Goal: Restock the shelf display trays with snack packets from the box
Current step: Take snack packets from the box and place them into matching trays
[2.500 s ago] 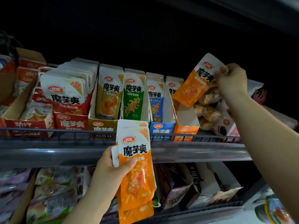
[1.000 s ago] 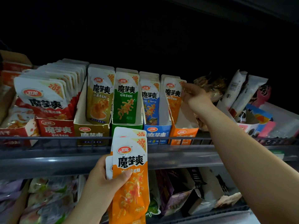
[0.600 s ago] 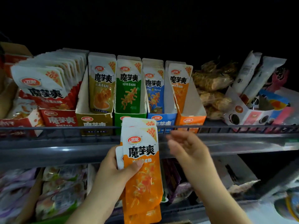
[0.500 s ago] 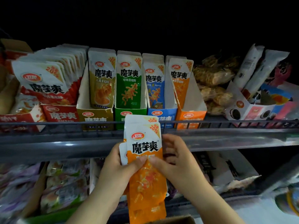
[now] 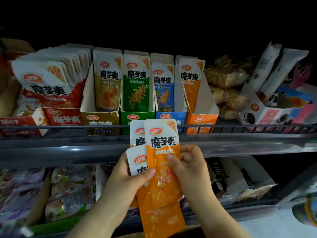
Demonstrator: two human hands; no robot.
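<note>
- Orange snack packets (image 5: 163, 219): three white header tops can be counted in the fan. It is at 6 o'clock in the view, in front of the grey shelf edge (image 5: 68, 149) and reaching up to the wire rail (image 5: 51, 127).
- Front packet (image 5: 162, 179): white top with a red oval logo, bold black characters and a gold "20%" corner. The glossy orange body below shows pale strips.
- Left hand (image 5: 123, 184): the thumb lies across the rear packets and the fingers wrap behind, gripping the fan.
- Right hand (image 5: 193, 170): the thumb presses the face of the front packet and the fingers curl behind its right edge, pinching it.
- Display trays: five stand in a row at 12 o'clock.
  - Red tray (image 5: 63, 118), packed full.
  - Yellow tray (image 5: 100, 119).
  - Green tray (image 5: 137, 116).
  - Blue tray (image 5: 169, 116).
  - Orange tray (image 5: 200, 119).
- The orange tray is at 1 o'clock from the fan. One leaning packet (image 5: 190, 83) shows in front, with a second top edge behind it, and much of the white inner wall is bare.
- Clear bags of brown snacks (image 5: 226, 79) are stacked at 2 o'clock.
- A white cookie box (image 5: 264, 114) at 3 o'clock holds two white tubes.
- Pale bags (image 5: 68, 191) lie on the lower shelf at 8 o'clock.
</note>
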